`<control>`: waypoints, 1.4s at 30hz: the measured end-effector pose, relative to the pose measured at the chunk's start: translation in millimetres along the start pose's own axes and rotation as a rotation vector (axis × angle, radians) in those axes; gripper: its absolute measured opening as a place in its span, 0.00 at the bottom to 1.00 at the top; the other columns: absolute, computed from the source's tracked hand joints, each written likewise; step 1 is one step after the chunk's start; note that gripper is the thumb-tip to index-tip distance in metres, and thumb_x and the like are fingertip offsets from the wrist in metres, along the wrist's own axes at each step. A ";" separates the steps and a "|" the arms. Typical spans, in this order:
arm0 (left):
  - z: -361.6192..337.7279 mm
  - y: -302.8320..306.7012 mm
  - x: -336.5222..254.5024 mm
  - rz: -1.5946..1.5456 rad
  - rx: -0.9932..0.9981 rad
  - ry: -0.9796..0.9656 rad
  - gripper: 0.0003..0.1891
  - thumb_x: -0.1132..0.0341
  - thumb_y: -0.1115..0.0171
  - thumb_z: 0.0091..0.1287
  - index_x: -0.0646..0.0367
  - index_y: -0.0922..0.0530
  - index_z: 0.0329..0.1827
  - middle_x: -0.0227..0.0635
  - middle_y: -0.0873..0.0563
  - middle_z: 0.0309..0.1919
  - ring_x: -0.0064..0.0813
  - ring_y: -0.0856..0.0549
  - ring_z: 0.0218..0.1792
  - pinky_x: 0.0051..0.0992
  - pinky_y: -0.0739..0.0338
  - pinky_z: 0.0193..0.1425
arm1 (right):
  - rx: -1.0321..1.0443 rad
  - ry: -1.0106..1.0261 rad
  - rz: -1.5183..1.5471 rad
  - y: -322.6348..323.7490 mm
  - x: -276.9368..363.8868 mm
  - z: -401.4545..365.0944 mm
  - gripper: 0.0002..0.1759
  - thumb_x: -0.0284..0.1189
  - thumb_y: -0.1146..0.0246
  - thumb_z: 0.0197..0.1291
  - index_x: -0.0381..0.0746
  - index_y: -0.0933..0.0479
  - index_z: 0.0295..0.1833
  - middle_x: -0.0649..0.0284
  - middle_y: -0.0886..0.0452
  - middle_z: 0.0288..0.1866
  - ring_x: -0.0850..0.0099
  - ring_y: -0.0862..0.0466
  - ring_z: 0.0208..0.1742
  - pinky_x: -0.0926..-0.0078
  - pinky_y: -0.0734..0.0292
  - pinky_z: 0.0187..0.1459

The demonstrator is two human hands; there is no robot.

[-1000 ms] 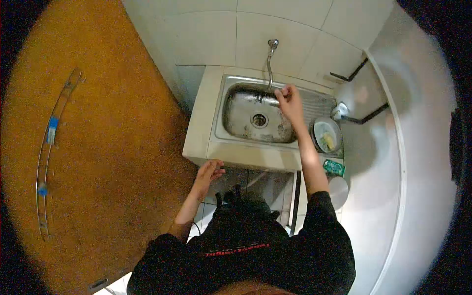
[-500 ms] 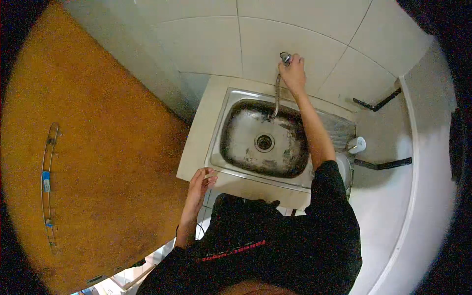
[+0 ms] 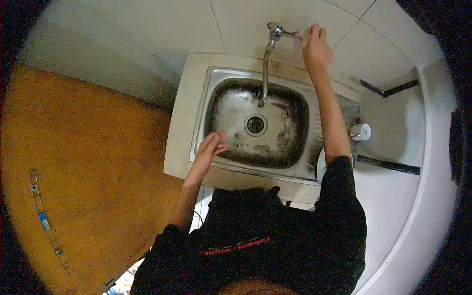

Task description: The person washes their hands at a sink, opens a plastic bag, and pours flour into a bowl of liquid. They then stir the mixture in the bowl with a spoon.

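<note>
Our right hand [image 3: 314, 48] pinches the tap handle [image 3: 291, 33] in a narrow grip, left hand [image 3: 209, 150] open at the sink [image 3: 198, 118] rim; we judge a hard turn may splash.

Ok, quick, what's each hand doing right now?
Left hand: open, empty, at the stainless steel sink's front rim.
Right hand: closed on the silver metal tap handle.

White tiled wall [image 3: 162, 24]; brown wooden door [image 3: 88, 162] at left; dim light.
</note>
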State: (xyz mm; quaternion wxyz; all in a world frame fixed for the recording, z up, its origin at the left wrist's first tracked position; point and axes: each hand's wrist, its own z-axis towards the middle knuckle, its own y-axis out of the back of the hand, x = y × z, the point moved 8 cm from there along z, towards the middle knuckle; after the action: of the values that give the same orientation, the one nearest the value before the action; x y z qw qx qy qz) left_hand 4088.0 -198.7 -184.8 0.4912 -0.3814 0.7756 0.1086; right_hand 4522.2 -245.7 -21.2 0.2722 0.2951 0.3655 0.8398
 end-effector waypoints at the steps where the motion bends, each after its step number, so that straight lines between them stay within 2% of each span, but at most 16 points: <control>1: 14.6 -4.8 4.6 0.007 -0.009 0.023 0.22 0.51 0.49 0.78 0.60 0.26 0.61 0.37 0.19 0.56 0.30 0.17 0.53 0.32 0.26 0.64 | -0.028 -0.008 -0.048 -7.0 1.1 6.3 0.26 0.54 0.36 0.62 0.45 0.33 0.50 0.57 0.25 0.45 0.52 0.17 0.38 0.55 0.22 0.31; 6: 81.7 -40.5 46.5 -0.332 0.218 0.215 0.23 0.49 0.48 0.77 0.58 0.25 0.61 0.37 0.19 0.56 0.32 0.18 0.55 0.34 0.26 0.65 | -0.142 -0.026 -0.059 -7.4 9.4 -3.4 0.25 0.54 0.38 0.64 0.44 0.30 0.49 0.57 0.21 0.45 0.52 0.16 0.39 0.58 0.21 0.33; 8: 104.6 -36.7 63.2 -0.370 0.194 0.236 0.22 0.49 0.48 0.77 0.57 0.25 0.61 0.36 0.18 0.56 0.32 0.18 0.55 0.35 0.26 0.65 | -0.171 -0.016 0.183 7.4 7.1 -32.9 0.27 0.48 0.37 0.65 0.37 0.29 0.56 0.50 0.21 0.54 0.48 0.18 0.53 0.52 0.20 0.52; 9: 114.2 -37.5 69.3 -0.409 0.174 0.254 0.22 0.50 0.48 0.76 0.56 0.25 0.61 0.35 0.18 0.56 0.31 0.19 0.56 0.35 0.26 0.66 | -0.120 -0.102 0.314 -4.9 -8.2 -53.7 0.26 0.48 0.38 0.67 0.37 0.29 0.56 0.53 0.21 0.53 0.54 0.18 0.50 0.59 0.21 0.49; 10: 122.7 -43.5 71.4 -0.409 0.172 0.257 0.22 0.50 0.48 0.76 0.56 0.25 0.61 0.35 0.18 0.56 0.31 0.19 0.56 0.35 0.26 0.66 | -0.068 -0.189 0.444 -28.2 -25.0 -85.1 0.25 0.48 0.39 0.68 0.38 0.30 0.55 0.57 0.20 0.51 0.60 0.17 0.47 0.67 0.21 0.45; 12: 142.8 -46.5 79.2 -0.417 0.011 0.246 0.20 0.48 0.47 0.75 0.53 0.23 0.56 0.31 0.17 0.51 0.29 0.18 0.52 0.34 0.24 0.61 | 0.071 -0.561 1.027 -94.4 -41.8 -177.3 0.26 0.51 0.44 0.71 0.38 0.30 0.58 0.60 0.22 0.53 0.66 0.21 0.51 0.70 0.23 0.46; 14: 173.4 -61.1 95.8 -0.350 -0.020 0.253 0.20 0.46 0.47 0.74 0.51 0.22 0.54 0.31 0.16 0.48 0.29 0.18 0.50 0.34 0.24 0.56 | -0.013 -0.539 1.042 -180.6 -43.7 -277.1 0.28 0.54 0.49 0.72 0.41 0.29 0.59 0.62 0.23 0.54 0.68 0.23 0.52 0.70 0.24 0.48; 16: 205.9 -69.4 120.8 -0.272 -0.042 0.256 0.20 0.44 0.47 0.73 0.49 0.22 0.51 0.30 0.16 0.45 0.28 0.18 0.47 0.33 0.23 0.52 | 0.390 -1.088 1.316 -152.0 16.1 -306.2 0.30 0.56 0.51 0.72 0.41 0.29 0.60 0.62 0.24 0.54 0.69 0.24 0.53 0.70 0.27 0.54; 18: 227.9 -85.3 141.7 -0.311 0.092 0.293 0.19 0.47 0.48 0.74 0.52 0.22 0.52 0.27 0.16 0.38 0.27 0.16 0.43 0.33 0.21 0.47 | 0.692 -1.167 1.310 -200.6 40.5 -345.0 0.30 0.53 0.50 0.72 0.39 0.32 0.64 0.62 0.27 0.58 0.70 0.28 0.59 0.68 0.34 0.62; 21: 225.6 -87.5 136.3 -0.208 0.010 0.369 0.23 0.42 0.50 0.73 0.52 0.22 0.52 0.33 0.16 0.40 0.32 0.18 0.44 0.38 0.22 0.47 | 0.883 -1.001 1.088 -277.2 41.3 -373.2 0.27 0.49 0.54 0.76 0.37 0.32 0.65 0.58 0.27 0.65 0.65 0.28 0.63 0.68 0.34 0.64; 23: 214.5 -95.5 124.7 -0.159 -0.036 0.395 0.25 0.39 0.51 0.73 0.52 0.21 0.51 0.35 0.16 0.42 0.35 0.18 0.45 0.41 0.23 0.47 | 0.827 -1.052 1.192 -281.2 42.6 -369.9 0.27 0.49 0.53 0.75 0.38 0.30 0.62 0.59 0.26 0.61 0.66 0.27 0.60 0.68 0.34 0.62; 28: 204.8 -98.2 107.0 -0.016 -0.059 0.083 0.33 0.36 0.48 0.70 0.56 0.24 0.63 0.39 0.14 0.43 0.40 0.16 0.42 0.43 0.23 0.50 | 0.679 -1.216 1.512 -268.5 42.2 -360.9 0.26 0.52 0.51 0.73 0.39 0.28 0.56 0.60 0.24 0.53 0.67 0.26 0.53 0.67 0.32 0.56; 31: 227.6 -77.2 98.8 0.202 -0.037 0.202 0.33 0.37 0.47 0.70 0.55 0.27 0.66 0.39 0.15 0.45 0.40 0.16 0.41 0.41 0.22 0.50 | 0.621 -1.276 1.654 -251.3 69.8 -366.2 0.26 0.53 0.50 0.72 0.40 0.26 0.52 0.61 0.22 0.47 0.68 0.25 0.49 0.67 0.30 0.53; 34: 247.0 -76.2 99.9 -0.172 0.065 0.280 0.31 0.40 0.48 0.73 0.54 0.31 0.68 0.38 0.16 0.46 0.39 0.16 0.38 0.40 0.21 0.46 | 0.557 -1.299 1.702 -241.5 89.4 -375.9 0.26 0.54 0.49 0.70 0.41 0.24 0.48 0.61 0.21 0.42 0.69 0.24 0.45 0.67 0.29 0.49; 41: 224.2 -66.8 155.6 -0.219 0.040 0.372 0.28 0.42 0.50 0.75 0.54 0.30 0.66 0.37 0.16 0.45 0.39 0.16 0.37 0.40 0.20 0.47 | 0.708 -1.105 1.748 -276.9 86.6 -412.3 0.32 0.61 0.56 0.72 0.42 0.28 0.54 0.64 0.24 0.47 0.69 0.26 0.48 0.67 0.28 0.54; 42: 220.0 -76.9 150.9 -0.224 0.162 0.283 0.25 0.45 0.53 0.77 0.53 0.31 0.65 0.39 0.16 0.46 0.38 0.16 0.40 0.40 0.20 0.51 | 0.690 -1.123 1.762 -274.0 83.1 -408.2 0.32 0.61 0.55 0.71 0.43 0.27 0.53 0.63 0.24 0.46 0.69 0.25 0.47 0.66 0.27 0.53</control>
State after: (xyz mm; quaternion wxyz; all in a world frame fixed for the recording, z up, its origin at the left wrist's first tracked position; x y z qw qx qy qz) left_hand 4256.9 -205.1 -405.0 0.4154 -0.4361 0.7957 -0.0644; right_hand 4248.5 -214.6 -436.7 -0.3919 0.8528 0.0660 0.3387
